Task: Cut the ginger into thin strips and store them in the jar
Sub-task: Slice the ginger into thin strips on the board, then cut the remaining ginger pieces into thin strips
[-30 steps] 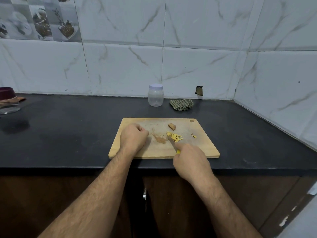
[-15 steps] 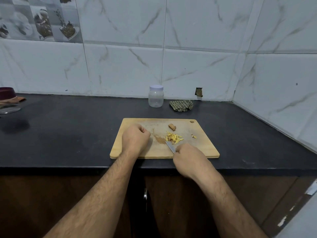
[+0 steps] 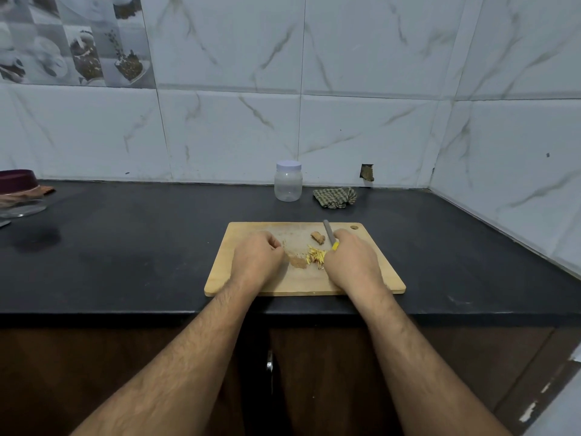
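A wooden cutting board lies on the black counter. On it sit a small pile of yellow ginger strips, a brown piece of ginger behind them, and a brownish peel patch. My right hand rests just right of the strips, gripping a knife with a yellow handle, its blade pointing away toward the wall. My left hand lies curled in a fist on the board, left of the strips, nothing visible in it. A clear plastic jar with a white lid on stands by the wall.
A crumpled checked cloth lies right of the jar. At the far left edge stand a dark red bowl and a glass lid. Tiled walls close the counter at the back and right.
My right hand moved forward and right across the board, turning the knife so its blade now points away past the ginger piece. The left hand stayed put.
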The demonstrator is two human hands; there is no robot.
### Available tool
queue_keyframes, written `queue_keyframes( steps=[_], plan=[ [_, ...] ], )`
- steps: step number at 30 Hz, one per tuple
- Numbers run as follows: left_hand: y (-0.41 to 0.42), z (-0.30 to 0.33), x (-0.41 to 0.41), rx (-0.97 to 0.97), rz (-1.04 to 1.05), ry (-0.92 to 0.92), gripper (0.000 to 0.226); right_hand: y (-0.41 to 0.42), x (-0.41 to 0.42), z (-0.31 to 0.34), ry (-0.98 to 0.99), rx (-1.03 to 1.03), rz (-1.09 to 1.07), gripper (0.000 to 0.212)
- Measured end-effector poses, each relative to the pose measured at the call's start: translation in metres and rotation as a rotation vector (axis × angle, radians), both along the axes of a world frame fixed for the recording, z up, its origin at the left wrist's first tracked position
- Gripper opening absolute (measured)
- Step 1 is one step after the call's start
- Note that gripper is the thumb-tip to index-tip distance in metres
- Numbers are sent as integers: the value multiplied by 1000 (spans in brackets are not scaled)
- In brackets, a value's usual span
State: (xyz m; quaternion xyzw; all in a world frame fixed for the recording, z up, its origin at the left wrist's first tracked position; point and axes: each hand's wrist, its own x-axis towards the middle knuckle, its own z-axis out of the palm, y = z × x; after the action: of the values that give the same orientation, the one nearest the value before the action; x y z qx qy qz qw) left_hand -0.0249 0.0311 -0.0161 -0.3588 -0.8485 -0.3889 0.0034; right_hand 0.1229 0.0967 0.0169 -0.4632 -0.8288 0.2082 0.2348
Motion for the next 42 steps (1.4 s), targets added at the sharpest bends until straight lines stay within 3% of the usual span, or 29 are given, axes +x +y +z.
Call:
queue_keyframes(
  steps=[5,8,13,17,23,30,36,42],
  plan=[
    [20,5,-2,-38,-78,39,5,12,-10,-12,45,-58,-12,34],
    [37,10,-4,-54,-123,52,22,16,-7,-17,101,-93,-25,42],
    [70,23,-1,-118,-225,66,32,20,-9,-23,184,-165,-21,41],
    [88,28,0,-259,-307,116,42,22,-9,-25,214,-193,-30,42],
    [102,27,-6,-383,-380,145,36,26,-10,-30,245,-174,-30,42],
    [84,30,-22,-344,-158,226,26,26,-9,-31,247,-139,-35,51],
    [54,28,-38,-492,9,168,48,20,-8,-25,222,-119,-3,42],
    [33,34,-26,-550,72,201,50,3,-8,-15,135,4,69,35]
  ],
)
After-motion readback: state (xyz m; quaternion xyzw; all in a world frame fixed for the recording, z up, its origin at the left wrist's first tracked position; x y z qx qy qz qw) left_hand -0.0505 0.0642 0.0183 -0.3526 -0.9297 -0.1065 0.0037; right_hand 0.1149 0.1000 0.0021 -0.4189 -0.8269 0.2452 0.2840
